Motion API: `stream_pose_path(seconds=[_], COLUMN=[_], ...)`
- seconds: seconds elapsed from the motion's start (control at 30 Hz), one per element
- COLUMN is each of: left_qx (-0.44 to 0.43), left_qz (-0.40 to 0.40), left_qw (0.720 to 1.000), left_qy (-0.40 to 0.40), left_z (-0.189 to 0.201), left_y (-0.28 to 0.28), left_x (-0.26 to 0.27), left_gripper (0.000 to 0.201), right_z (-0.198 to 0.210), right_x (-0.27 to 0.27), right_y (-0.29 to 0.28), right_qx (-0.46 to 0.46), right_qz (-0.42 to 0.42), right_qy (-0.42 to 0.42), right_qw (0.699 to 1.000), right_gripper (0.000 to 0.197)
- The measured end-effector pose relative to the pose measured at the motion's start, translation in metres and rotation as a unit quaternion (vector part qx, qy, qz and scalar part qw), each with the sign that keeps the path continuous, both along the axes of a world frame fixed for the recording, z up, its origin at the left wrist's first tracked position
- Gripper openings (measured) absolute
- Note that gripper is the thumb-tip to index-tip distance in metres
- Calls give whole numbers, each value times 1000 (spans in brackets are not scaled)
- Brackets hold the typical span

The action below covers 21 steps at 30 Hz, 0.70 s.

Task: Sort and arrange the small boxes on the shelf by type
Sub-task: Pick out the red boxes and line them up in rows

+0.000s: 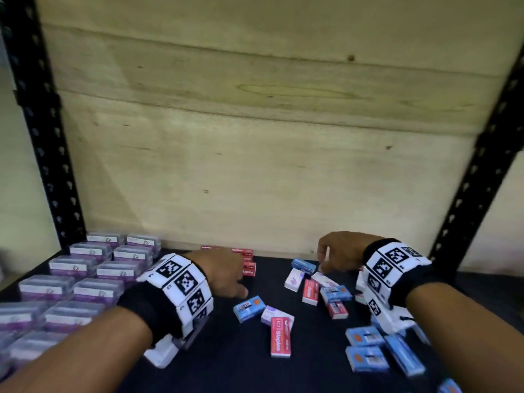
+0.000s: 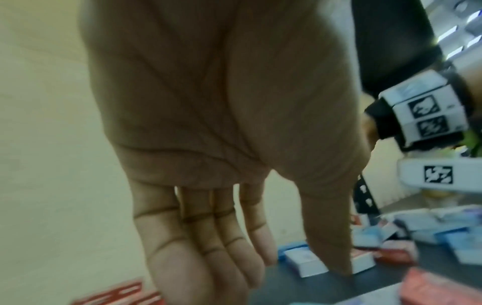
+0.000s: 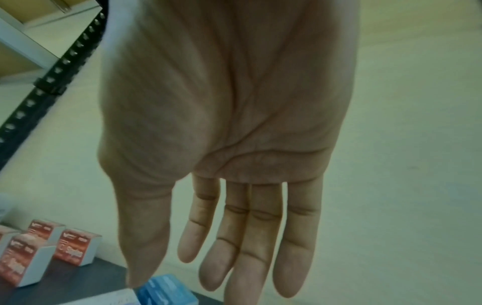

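Small red staple boxes [image 1: 249,269] stand together at the back of the dark shelf [image 1: 226,370]; the right wrist view shows them upright [image 3: 73,247]. My left hand [image 1: 238,282] hovers just in front of them, fingers [image 2: 208,258] straight and holding nothing. My right hand [image 1: 326,265] reaches down over a loose heap of blue [image 1: 303,265], white-purple [image 1: 294,280] and red boxes. Its fingers [image 3: 234,268] are straight and bare, with a blue box [image 3: 167,293] right below the thumb. A blue box [image 1: 249,308] and a red box [image 1: 280,337] lie loose in the middle.
Rows of clear plastic boxes with purple labels [image 1: 85,279] fill the shelf's left side. Several blue boxes [image 1: 365,361] lie at the front right. A wooden back panel [image 1: 255,137] closes the rear, and black perforated uprights [image 1: 42,137] [image 1: 476,194] stand at both sides.
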<state>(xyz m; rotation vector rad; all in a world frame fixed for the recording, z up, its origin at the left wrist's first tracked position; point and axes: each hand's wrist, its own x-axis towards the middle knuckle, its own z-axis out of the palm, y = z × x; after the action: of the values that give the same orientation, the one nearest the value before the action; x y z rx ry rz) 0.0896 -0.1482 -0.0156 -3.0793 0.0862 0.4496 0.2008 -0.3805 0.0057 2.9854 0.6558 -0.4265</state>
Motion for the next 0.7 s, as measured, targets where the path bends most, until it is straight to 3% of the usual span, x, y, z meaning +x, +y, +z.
stream_pose_path(seconds=[0.1, 0.3, 0.47, 0.7], left_qx=[-67, -79, -79, -96], left_qz=[-42, -73, -98, -108], left_qw=[995, 990, 989, 989], left_qy=[56, 94, 78, 30], left_z=[1, -3, -9, -17], left_y=[-29, -53, -57, -57], left_x=[-9, -20, -29, -32], left_gripper=[53, 82, 78, 53], right_z=[-2, -15, -24, -31], right_x=[-6, -18, -27, -30], right_y=[-14, -11, 5, 19], right_qx=[2, -1, -38, -67], right_qz=[-12, 6, 31, 18], right_qy=[18, 33, 15, 10], right_qw=[1000, 999, 999, 998], right_gripper=[32, 49, 69, 64])
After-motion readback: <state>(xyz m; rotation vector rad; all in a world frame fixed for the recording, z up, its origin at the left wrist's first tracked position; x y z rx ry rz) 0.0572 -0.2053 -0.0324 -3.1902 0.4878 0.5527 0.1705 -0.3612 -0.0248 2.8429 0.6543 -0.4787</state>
